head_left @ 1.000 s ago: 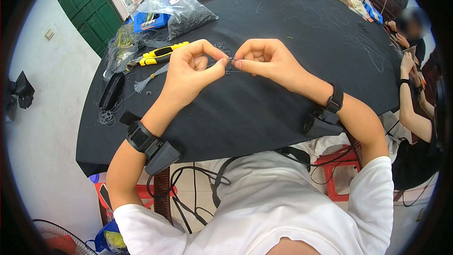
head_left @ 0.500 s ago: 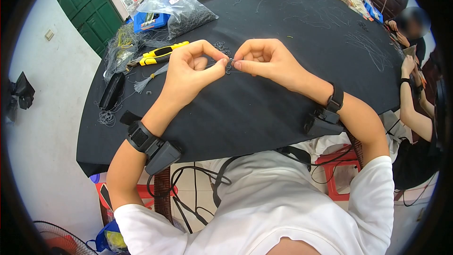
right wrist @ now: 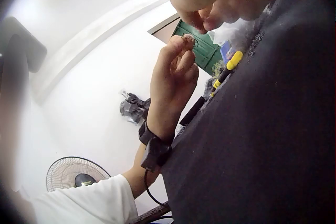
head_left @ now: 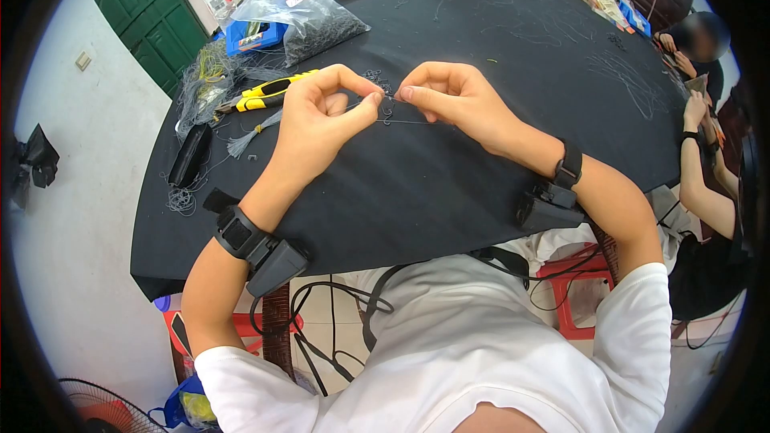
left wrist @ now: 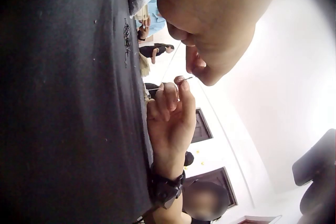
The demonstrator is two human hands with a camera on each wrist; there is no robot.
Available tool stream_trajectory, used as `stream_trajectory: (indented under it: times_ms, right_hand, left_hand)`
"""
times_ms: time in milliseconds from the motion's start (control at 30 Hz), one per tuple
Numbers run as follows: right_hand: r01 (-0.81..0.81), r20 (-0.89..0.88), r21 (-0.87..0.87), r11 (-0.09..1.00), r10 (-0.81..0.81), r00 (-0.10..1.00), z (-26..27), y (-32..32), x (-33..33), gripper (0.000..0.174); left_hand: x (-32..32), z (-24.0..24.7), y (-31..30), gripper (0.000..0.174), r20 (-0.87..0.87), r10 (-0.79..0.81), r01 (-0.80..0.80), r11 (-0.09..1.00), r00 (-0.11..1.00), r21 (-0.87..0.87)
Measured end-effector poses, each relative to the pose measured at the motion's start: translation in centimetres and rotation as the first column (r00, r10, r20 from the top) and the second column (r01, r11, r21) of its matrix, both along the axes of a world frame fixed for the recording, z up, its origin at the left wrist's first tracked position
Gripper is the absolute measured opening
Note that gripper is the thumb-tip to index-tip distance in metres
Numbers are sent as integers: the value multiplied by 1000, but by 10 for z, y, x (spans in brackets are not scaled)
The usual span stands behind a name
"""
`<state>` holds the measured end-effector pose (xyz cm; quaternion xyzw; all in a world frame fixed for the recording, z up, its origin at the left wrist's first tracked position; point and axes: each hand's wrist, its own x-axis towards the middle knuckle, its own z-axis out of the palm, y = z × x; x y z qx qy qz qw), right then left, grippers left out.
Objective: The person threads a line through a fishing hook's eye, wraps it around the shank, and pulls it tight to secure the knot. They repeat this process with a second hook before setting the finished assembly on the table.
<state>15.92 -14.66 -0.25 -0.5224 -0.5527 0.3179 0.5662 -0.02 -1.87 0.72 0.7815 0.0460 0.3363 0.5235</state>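
Thumb and forefinger of the left hand (head_left: 325,116) pinch a tiny piece at their tips; in the right wrist view a small dark hook-like bit shows at that hand (right wrist: 173,77). Just across from it, the right hand (head_left: 461,104) pinches a thin line, its fingertips a short way from the left ones. The thin grey line (head_left: 405,122) stretches between the hands, above the black cloth. Behind the fingertips lies a small pile of dark metal pieces (head_left: 375,78). What exactly the left fingertips hold is too small to tell.
Yellow-black pliers (head_left: 265,95), a bundle of grey line (head_left: 255,135) and a black case (head_left: 190,155) lie left of the left hand. Farther back are a plastic bag of dark pieces (head_left: 325,28) and a blue box (head_left: 255,36). Another person's arm (head_left: 706,172) is at the right.
The fingertips have moved slightly apart, the left hand a little to the left. The right fingers have shifted, and more of the line shows between the hands.
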Motion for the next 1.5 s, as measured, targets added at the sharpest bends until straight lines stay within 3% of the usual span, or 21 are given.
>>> stream_trajectory:
  times_ms: [167,367,567,967,1267,1367,1500]
  right_hand:
    - [14,-47,-59,998,-17,999,3,-3,-3,19]
    - [-6,-69,46,999,9,998,-4,1,0,14]
    - [73,-57,-45,996,-75,996,-2,1,0,15]
    - [-149,-75,-125,981,140,987,-3,-1,-8,14]
    - [-116,-242,-171,978,72,968,7,-9,-8,8]
    - [54,-99,-88,995,-63,993,11,-10,-12,7]
    - [116,144,96,989,-129,981,6,-8,-9,8]
  left_hand:
    - [2,-2,2,8,-10,5,-5,999,1000,-42]
    - [0,3,-2,10,-13,-21,18,983,1000,-182]
    - [-5,12,-9,16,-122,-52,18,964,991,-265]
    - [-2,6,-5,14,-218,8,-75,951,976,-300]
    - [-3,9,-5,15,-152,-13,-32,957,988,-290]
    - [-3,9,-4,15,-159,-7,-37,962,987,-272]
    - [-3,9,-6,13,-158,6,-42,973,987,-227]
